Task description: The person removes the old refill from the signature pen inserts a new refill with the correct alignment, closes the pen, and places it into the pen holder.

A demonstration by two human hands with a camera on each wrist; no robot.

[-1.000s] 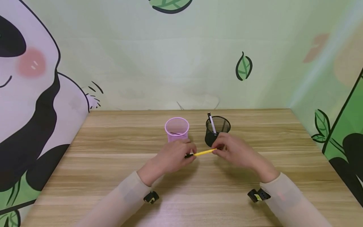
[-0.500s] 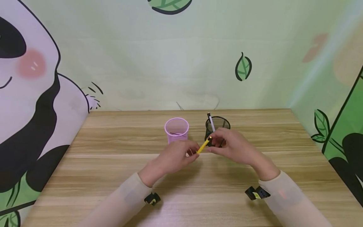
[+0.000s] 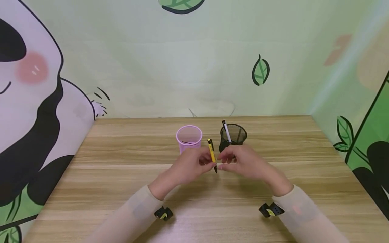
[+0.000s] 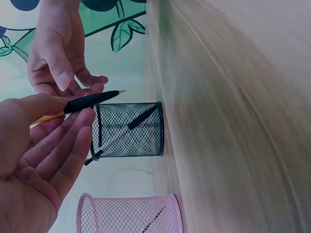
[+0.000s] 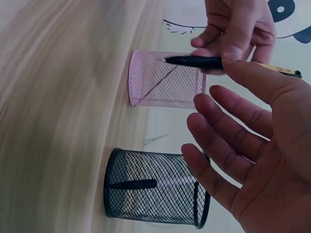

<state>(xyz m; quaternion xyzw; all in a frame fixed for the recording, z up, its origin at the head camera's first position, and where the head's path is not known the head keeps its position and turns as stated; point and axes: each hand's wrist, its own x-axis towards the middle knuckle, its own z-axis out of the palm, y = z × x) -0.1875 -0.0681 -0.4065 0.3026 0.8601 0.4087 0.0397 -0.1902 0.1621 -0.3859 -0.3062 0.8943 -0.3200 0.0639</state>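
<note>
My left hand [image 3: 194, 165] pinches a yellow and black pen [image 3: 211, 152] between thumb and fingers. It stands nearly upright in the head view, clip end up and black tip down. Close on its right, my right hand [image 3: 243, 162] has its fingers spread and relaxed, holding nothing. The right wrist view has the right thumb [image 5: 248, 73] overlapping the pen's black grip [image 5: 194, 61]. Behind the hands stands a black mesh pen cup [image 4: 129, 145] with a white and black pen [image 3: 227, 131] leaning in it. A pink mesh pen cup [image 3: 189, 127] stands to its left.
Both cups stand on the wood-grain table [image 3: 136, 145], toward its back edge. A thin dark line [image 5: 155, 86] slants across the pink cup's mesh. A wall with panda and leaf drawings [image 3: 152, 67] rises behind the table.
The yellow pen has turned from lying level between both hands to nearly upright, tip down, in the left hand. My right hand has let go of its end.
</note>
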